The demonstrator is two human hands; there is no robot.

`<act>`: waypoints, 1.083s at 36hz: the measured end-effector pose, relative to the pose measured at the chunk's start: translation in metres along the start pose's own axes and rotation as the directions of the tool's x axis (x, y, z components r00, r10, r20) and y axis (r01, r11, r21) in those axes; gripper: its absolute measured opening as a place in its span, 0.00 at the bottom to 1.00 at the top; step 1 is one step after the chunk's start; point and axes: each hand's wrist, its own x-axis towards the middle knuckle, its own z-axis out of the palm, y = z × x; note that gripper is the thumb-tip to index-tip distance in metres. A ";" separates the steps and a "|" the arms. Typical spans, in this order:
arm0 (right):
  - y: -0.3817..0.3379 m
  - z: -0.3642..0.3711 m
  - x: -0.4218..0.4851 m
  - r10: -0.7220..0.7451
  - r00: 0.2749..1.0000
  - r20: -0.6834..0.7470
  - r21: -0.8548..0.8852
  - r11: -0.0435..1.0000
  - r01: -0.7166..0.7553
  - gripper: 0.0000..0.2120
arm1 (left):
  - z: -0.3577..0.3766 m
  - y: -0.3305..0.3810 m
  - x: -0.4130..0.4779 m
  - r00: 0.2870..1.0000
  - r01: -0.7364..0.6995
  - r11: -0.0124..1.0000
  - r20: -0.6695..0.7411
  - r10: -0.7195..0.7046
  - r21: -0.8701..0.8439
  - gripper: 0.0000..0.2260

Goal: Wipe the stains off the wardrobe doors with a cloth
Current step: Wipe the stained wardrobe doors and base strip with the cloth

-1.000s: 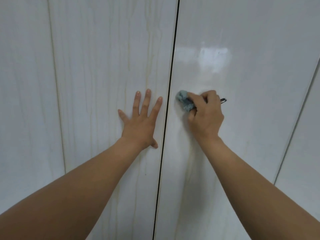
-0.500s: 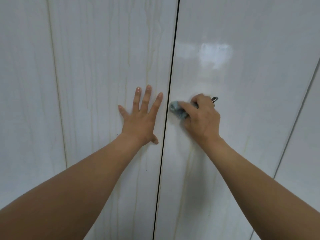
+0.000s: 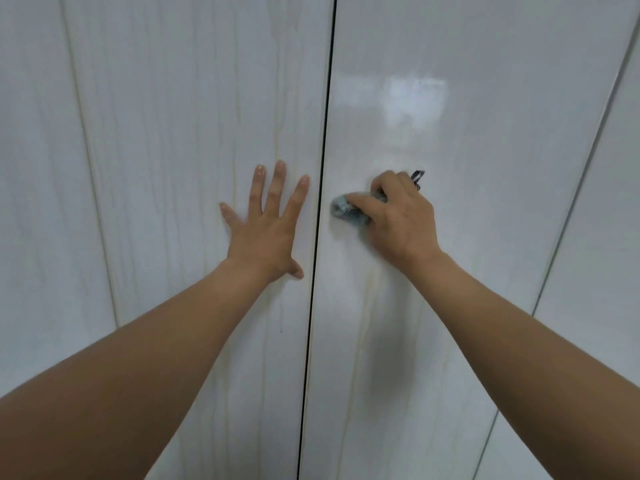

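My right fingers [image 3: 365,202] are curled tight round a small wadded grey-blue cloth [image 3: 344,212], with the index finger lying along its top. The wad bulges out past my knuckles toward the left, and a dark striped corner of it pokes up behind the hand. My right hand [image 3: 403,220] presses the cloth against the glossy white right-hand wardrobe door [image 3: 485,254], at mid-height of the frame, just right of the dark vertical gap [image 3: 320,220] between the two doors.

My left fingers [image 3: 277,188] are straight and spread apart, the thumb out to the side. My left hand [image 3: 266,233] lies flat on the white, faintly wood-grained left-hand wardrobe door [image 3: 166,140], just left of the gap.

My bare forearms [image 3: 156,375] run in from the lower corners of the frame. Pale yellowish streaks [image 3: 369,299] run down the right-hand door below the cloth, and similar ones mark the left-hand door above my fingers. A bright blurred reflection [image 3: 414,98] sits above the cloth, in the upper middle of the frame.
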 end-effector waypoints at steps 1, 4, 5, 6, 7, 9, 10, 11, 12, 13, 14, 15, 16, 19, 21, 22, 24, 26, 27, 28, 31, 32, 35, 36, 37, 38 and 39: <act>-0.002 0.002 -0.011 -0.007 1.000 0.006 0.009 1.000 0.007 0.11 | 0.000 0.000 0.000 1.000 -0.001 1.000 0.003 0.001 0.003 0.72; -0.006 0.005 -0.052 -0.096 0.993 0.072 0.031 0.995 0.094 0.09 | 0.000 0.000 0.000 1.000 -0.003 1.000 0.010 0.003 0.010 0.72; -0.004 0.006 -0.064 -0.142 0.985 0.098 0.031 0.990 0.140 0.08 | -0.001 0.000 0.000 1.000 -0.001 1.000 0.012 0.001 0.011 0.72; -0.002 0.006 -0.073 -0.191 0.974 0.123 0.032 0.981 0.189 0.08 | -0.001 0.001 0.000 1.000 0.003 1.000 0.015 -0.003 0.011 0.72; 0.001 0.005 -0.077 -0.243 0.959 0.148 0.032 0.970 0.241 0.09 | -0.002 0.001 0.001 1.000 0.006 1.000 0.018 -0.007 0.011 0.72; 0.009 0.002 -0.074 -0.339 0.921 0.191 0.024 0.940 0.341 0.11 | -0.002 0.002 0.001 1.000 0.009 1.000 0.021 -0.009 0.011 0.72; 0.013 -0.001 -0.068 -0.367 0.909 0.199 0.012 0.928 0.372 0.11 | -0.002 0.002 0.001 1.000 0.008 1.000 0.021 -0.008 0.008 0.72; 0.017 -0.004 -0.059 -0.364 0.912 0.188 -0.004 0.929 0.371 0.10 | -0.002 0.002 0.000 1.000 0.006 1.000 0.020 -0.006 0.006 0.72; 0.021 -0.007 -0.049 -0.324 0.932 0.162 -0.023 0.943 0.332 0.09 | -0.002 0.002 0.001 1.000 0.004 1.000 0.020 -0.004 0.002 0.72; 0.025 -0.011 -0.038 -0.257 0.959 0.117 -0.041 0.964 0.263 0.10 | -0.002 0.002 0.001 1.000 0.005 1.000 0.018 -0.005 0.001 0.72; 0.029 -0.014 -0.029 -0.171 0.983 0.065 -0.051 0.983 0.175 0.11 | -0.001 0.001 0.001 1.000 0.006 1.000 0.017 -0.006 0.003 0.72; 0.031 -0.016 -0.022 -0.077 0.997 0.012 -0.050 0.996 0.078 0.12 | -0.001 0.001 0.000 1.000 0.008 1.000 0.016 -0.008 0.005 0.72; 0.033 -0.017 -0.018 0.016 0.999 -0.032 -0.039 0.999 -0.017 0.13 | -0.002 0.001 0.000 1.000 0.009 1.000 0.017 -0.009 0.007 0.72; 0.030 -0.015 -0.029 0.179 0.979 -0.101 -0.001 0.984 -0.180 0.15 | -0.002 0.001 0.000 1.000 0.008 1.000 0.018 -0.008 0.006 0.72; 0.022 -0.011 -0.053 0.162 0.986 -0.050 0.014 0.987 -0.162 0.14 | -0.002 0.001 0.000 1.000 0.009 1.000 0.020 -0.009 0.007 0.73; 0.019 -0.010 -0.067 0.123 0.992 0.006 0.022 0.992 -0.123 0.13 | -0.003 0.001 0.000 1.000 0.010 1.000 0.022 -0.010 0.008 0.73; 0.018 -0.010 -0.091 -0.014 0.992 0.124 0.031 0.999 0.010 0.11 | -0.003 0.002 0.000 1.000 0.011 1.000 0.029 -0.011 0.014 0.73; 0.023 -0.013 -0.100 -0.190 0.963 0.189 0.031 0.982 0.187 0.08 | -0.004 0.002 -0.001 1.000 0.011 1.000 0.029 -0.011 0.015 0.73; 0.028 -0.015 -0.099 -0.249 0.949 0.196 0.028 0.968 0.249 0.06 | -0.004 0.002 -0.001 1.000 0.010 1.000 0.029 -0.011 0.011 0.73; 0.033 -0.019 -0.093 -0.269 0.944 0.189 0.017 0.962 0.271 0.07 | -0.004 0.002 -0.001 1.000 0.010 1.000 0.027 -0.010 0.009 0.73; 0.053 -0.028 -0.061 -0.143 0.985 0.102 -0.070 0.986 0.150 0.08 | -0.004 0.002 -0.001 1.000 0.013 1.000 0.024 -0.013 0.005 0.73; 0.060 -0.031 -0.049 -0.074 0.996 0.051 -0.091 0.993 0.078 0.11 | -0.005 0.002 -0.001 1.000 0.013 1.000 0.023 -0.013 0.003 0.73; 0.073 -0.035 -0.030 0.087 0.995 -0.049 -0.093 0.992 -0.091 0.15 | -0.006 0.003 -0.003 1.000 0.014 1.000 0.023 -0.014 0.005 0.73; 0.073 -0.035 -0.030 0.112 0.991 -0.072 -0.089 0.989 -0.118 0.16 | -0.006 0.004 -0.004 1.000 0.013 1.000 0.024 -0.013 0.006 0.73; 0.072 -0.034 -0.035 0.121 0.989 -0.089 -0.085 0.988 -0.129 0.16 | -0.006 0.004 -0.004 1.000 0.013 1.000 0.023 -0.013 0.006 0.73; 0.070 -0.034 -0.043 0.125 0.988 -0.094 -0.085 0.987 -0.133 0.16 | -0.007 0.005 -0.004 1.000 0.011 1.000 0.024 -0.011 0.005 0.73; 0.067 -0.031 -0.055 0.128 0.988 -0.090 -0.076 0.988 -0.135 0.16 | -0.007 0.004 -0.004 1.000 0.013 1.000 0.026 -0.013 0.003 0.73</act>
